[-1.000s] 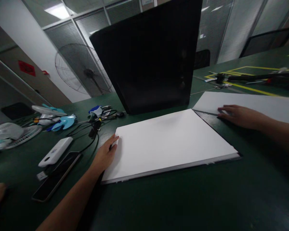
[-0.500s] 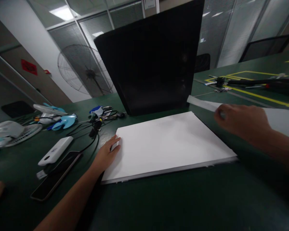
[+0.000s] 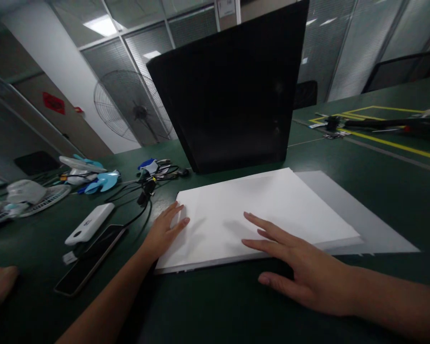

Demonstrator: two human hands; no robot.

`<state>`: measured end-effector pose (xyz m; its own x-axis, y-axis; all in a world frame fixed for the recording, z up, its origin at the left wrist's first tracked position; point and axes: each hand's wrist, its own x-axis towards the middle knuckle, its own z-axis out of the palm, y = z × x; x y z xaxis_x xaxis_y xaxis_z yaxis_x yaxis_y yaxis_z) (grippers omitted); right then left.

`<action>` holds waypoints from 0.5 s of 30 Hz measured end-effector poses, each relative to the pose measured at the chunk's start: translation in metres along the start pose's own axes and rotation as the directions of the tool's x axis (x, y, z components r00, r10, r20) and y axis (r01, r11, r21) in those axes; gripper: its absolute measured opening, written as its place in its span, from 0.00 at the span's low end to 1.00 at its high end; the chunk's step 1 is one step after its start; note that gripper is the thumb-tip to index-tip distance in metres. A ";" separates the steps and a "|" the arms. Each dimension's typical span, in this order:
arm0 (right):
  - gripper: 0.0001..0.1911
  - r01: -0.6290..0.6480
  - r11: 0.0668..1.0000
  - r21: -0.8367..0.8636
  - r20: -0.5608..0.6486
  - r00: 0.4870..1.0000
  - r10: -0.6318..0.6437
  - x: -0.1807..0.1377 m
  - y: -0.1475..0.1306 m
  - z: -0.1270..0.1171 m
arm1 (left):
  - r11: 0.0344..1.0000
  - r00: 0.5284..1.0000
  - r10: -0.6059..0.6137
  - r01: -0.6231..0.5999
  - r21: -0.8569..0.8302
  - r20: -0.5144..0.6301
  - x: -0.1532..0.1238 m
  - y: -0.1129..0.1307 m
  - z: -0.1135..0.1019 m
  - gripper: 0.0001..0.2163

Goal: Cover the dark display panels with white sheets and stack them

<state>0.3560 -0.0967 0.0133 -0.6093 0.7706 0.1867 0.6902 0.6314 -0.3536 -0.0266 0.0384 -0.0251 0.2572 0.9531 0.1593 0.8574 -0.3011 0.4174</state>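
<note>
A thick stack of white paper [image 3: 232, 210] lies on the green table before me. My left hand [image 3: 166, 232] rests at its left edge, fingers apart, with the fingertips on the top sheet. Over the front right part of the stack, my right hand [image 3: 290, 260] is spread and holds nothing. I cannot tell whether its fingertips touch the paper. A single white sheet [image 3: 372, 227] lies on the table to the right, its left part hidden by the stack.
A large black panel [image 3: 232, 95] stands behind the paper. To the left lie a phone [image 3: 91, 260], a white power bank [image 3: 89, 223] and tangled cables [image 3: 146, 188]. Blue and white fan parts [image 3: 102, 181] sit farther back. Another person's hand [image 3: 0, 282] shows at the left edge.
My right hand has let go of the white sheet, which now lies flat at the right of the stack. That hand has moved left over the paper and opened. My left hand stays put.
</note>
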 end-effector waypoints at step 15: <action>0.41 -0.639 0.718 -0.277 -0.267 0.769 0.581 -0.016 0.173 -0.032 | 0.999 0.999 -0.009 0.008 -0.032 -0.046 0.005 -0.012 0.005 0.29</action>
<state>0.4977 0.0027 -0.0211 0.0371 0.9825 0.1827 0.9928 -0.0154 -0.1188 -0.0334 0.0472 -0.0339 0.2284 0.9535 0.1966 0.8445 -0.2945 0.4473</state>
